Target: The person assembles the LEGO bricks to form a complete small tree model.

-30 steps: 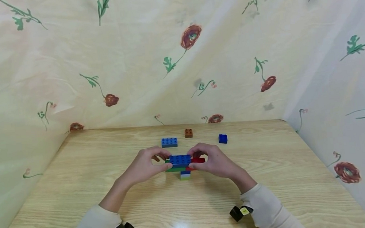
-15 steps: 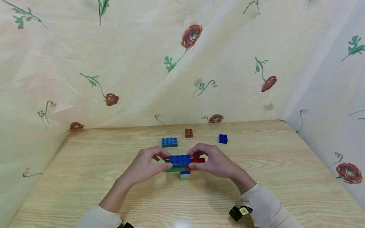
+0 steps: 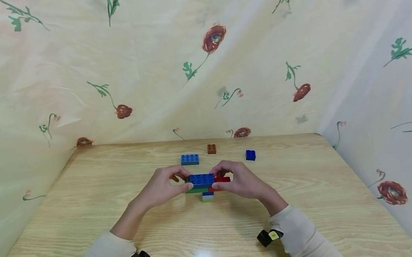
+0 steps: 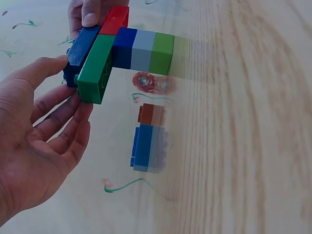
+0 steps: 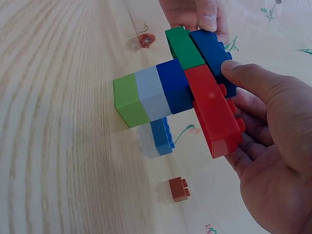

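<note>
A long blue toy brick point(image 3: 202, 180) lies across the top of a small brick structure in the middle of the table. Its left end is pinched between thumb and fingers of my left hand point(image 3: 162, 186), its right end by my right hand point(image 3: 243, 179). Directly under it, a green brick point(image 4: 95, 73) and a red brick point(image 5: 214, 105) meet end to end. They rest on a narrow column: a dark blue brick point(image 5: 174, 87), a pale blue one point(image 5: 153, 92) and a lime green one point(image 5: 130, 102) at the bottom.
Behind the hands on the wooden table point(image 3: 201, 232) are three loose bricks: a lighter blue brick point(image 3: 189, 160), a small brown brick point(image 3: 211, 149) and a small dark blue brick point(image 3: 251, 155). A flowered cloth point(image 3: 148, 68) hangs along the back and sides.
The whole head view has shifted very slightly. Both hands keep the same hold on the blue brick, and the structure stays in place.
</note>
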Tool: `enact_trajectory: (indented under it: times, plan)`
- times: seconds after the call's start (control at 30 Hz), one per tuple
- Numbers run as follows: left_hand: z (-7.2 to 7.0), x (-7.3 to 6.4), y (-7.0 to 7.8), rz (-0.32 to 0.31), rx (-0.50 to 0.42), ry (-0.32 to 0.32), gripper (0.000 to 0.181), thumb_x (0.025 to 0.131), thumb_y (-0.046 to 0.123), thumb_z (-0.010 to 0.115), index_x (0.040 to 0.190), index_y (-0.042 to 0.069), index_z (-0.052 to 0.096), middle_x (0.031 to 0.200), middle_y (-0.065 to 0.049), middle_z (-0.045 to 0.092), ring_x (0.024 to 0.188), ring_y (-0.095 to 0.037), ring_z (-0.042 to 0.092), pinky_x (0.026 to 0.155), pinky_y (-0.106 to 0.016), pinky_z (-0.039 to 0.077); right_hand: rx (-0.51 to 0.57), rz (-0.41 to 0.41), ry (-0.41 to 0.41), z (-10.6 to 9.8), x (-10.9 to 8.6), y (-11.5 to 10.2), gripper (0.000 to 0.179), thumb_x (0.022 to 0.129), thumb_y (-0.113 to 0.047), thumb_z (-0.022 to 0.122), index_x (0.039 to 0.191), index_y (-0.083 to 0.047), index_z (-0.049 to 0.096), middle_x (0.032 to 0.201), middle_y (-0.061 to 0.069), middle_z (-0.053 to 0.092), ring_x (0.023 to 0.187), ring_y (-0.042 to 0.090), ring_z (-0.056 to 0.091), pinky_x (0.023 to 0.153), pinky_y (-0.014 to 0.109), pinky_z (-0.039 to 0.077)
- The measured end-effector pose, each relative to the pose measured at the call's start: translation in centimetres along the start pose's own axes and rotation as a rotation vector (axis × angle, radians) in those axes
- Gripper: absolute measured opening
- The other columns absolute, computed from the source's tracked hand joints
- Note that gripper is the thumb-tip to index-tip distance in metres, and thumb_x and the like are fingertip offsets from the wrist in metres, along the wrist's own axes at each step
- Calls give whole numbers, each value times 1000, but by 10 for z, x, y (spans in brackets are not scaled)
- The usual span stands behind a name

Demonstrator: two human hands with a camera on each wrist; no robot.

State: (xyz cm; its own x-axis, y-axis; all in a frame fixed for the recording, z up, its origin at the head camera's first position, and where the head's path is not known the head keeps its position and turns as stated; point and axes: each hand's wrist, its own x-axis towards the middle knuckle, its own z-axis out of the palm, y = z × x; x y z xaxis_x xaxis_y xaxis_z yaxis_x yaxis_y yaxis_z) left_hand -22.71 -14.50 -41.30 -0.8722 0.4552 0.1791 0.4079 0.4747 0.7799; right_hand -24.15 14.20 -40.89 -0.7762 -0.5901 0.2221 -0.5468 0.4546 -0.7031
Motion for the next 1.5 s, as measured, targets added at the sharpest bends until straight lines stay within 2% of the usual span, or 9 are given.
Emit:
enact_trajectory:
  times: [0.17,0.37,0.63,0.93,1.2,1.33,1.5]
  plan:
    - [-1,0,1,-5,-6,-1,20,93,28,78,111,19,73,110,5,74,105,-23,68,97,-40,54,-3,-5,-8,-1,0,-1,31,91,-22,80,120,-15,69,111,0,73,99,15,65,90,39,58]
    - [-3,-1,3,-11,-15,-6,21,93,29,78,111,19,73,110,5,74,105,-21,67,97,-41,54,-13,-8,-11,-1,2,-2,32,91,-22,81,120,-15,69,110,0,73,98,16,65,87,37,59]
    - [-4,-2,3,-27,-21,-1,21,93,28,78,111,18,73,109,4,74,107,-28,68,97,-44,54,-22,-5,-15,0,4,-1,33,91,-23,81,121,-15,70,108,-1,72,94,16,63,84,35,58]
    - [-5,-2,4,-30,-18,0,21,93,28,78,111,18,73,109,4,74,105,-24,67,97,-43,54,-22,-6,0,1,3,-2,32,91,-24,81,121,-16,71,107,-1,73,93,16,63,83,34,58]
    - [-2,-2,0,-17,4,-7,23,93,32,78,112,20,73,111,6,74,101,-13,65,96,-39,54,-27,6,2,4,-1,0,34,92,-25,80,122,-15,70,107,-1,72,93,16,63,82,29,57]
    - [-1,-2,0,-5,8,0,22,93,32,78,112,21,73,110,7,74,100,-13,65,95,-40,54,-32,15,-20,-2,-2,-1,34,93,-27,79,124,-16,70,109,-2,72,95,15,64,88,35,58]
    - [1,0,0,4,27,6,23,93,32,78,112,21,73,110,7,74,99,-11,66,94,-36,55,-11,43,-15,-16,-3,3,32,95,-29,77,124,-17,71,117,3,73,103,16,65,98,51,55]
